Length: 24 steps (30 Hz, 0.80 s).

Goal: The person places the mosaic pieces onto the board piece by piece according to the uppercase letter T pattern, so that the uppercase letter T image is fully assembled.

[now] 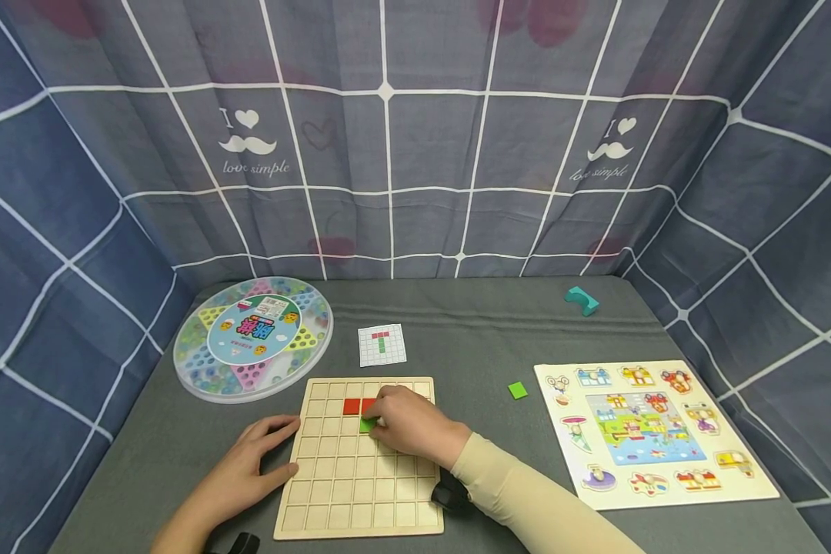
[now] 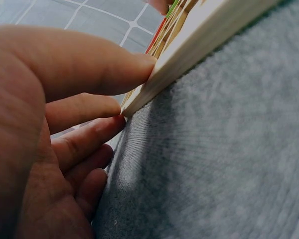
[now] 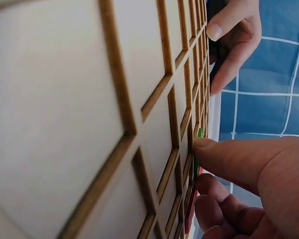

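Note:
A wooden grid board (image 1: pixel 349 488) lies on the grey cloth with red square tiles (image 1: pixel 352 406) in one of its upper rows. Just below them my right hand (image 1: pixel 408 423) pinches a green square tile (image 1: pixel 368 425) at the board; in the right wrist view the thumb lies against the green tile (image 3: pixel 197 162). My left hand (image 1: pixel 242 469) touches the board's left edge with thumb and fingertips, its fingers fairly straight. The left wrist view shows those fingertips against the board's pale side (image 2: pixel 162 74). The right hand covers part of the red tiles.
A pattern card (image 1: pixel 382 345) with a red and green T lies behind the board. A loose green tile (image 1: pixel 518 391) sits to the right, near a picture puzzle board (image 1: pixel 568 477). A round game box (image 1: pixel 201 365) is at the left, a teal block (image 1: pixel 582 300) at the back right.

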Each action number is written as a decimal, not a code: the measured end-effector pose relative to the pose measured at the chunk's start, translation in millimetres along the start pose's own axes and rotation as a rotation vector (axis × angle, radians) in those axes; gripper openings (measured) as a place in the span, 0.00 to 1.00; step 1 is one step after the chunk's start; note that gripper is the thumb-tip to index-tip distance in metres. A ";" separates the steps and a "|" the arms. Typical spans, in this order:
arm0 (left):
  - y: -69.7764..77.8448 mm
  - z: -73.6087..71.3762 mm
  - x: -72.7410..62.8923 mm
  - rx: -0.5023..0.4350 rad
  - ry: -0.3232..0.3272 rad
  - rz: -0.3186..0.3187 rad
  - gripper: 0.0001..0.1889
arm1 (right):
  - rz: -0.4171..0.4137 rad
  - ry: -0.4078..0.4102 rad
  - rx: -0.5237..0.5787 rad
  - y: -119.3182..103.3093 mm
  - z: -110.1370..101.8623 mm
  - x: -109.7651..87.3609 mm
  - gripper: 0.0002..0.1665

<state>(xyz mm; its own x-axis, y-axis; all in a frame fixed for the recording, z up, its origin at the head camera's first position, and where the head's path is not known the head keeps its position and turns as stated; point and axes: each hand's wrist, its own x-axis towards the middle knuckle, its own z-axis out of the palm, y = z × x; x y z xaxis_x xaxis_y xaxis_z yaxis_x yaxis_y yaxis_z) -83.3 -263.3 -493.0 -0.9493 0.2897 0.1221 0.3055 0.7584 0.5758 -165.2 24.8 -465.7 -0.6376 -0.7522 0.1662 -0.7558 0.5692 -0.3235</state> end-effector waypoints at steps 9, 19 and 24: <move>-2.0 2.0 -0.4 0.017 0.012 0.024 0.33 | 0.038 0.026 0.039 12.2 -12.5 -12.0 0.12; -2.1 1.0 -1.3 0.033 0.017 0.028 0.33 | 0.149 0.108 0.049 52.1 -39.9 -53.4 0.18; -1.3 0.8 -0.7 0.033 0.020 0.032 0.33 | 0.229 0.131 0.041 72.9 -47.8 -76.5 0.21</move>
<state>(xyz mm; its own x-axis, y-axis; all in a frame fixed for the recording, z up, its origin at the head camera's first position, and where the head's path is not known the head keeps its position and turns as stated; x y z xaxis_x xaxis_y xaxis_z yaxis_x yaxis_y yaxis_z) -83.0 -263.9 -494.5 -0.9401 0.3030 0.1565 0.3381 0.7675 0.5446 -178.7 139.7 -457.5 -0.8070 -0.5546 0.2028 -0.5849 0.7034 -0.4038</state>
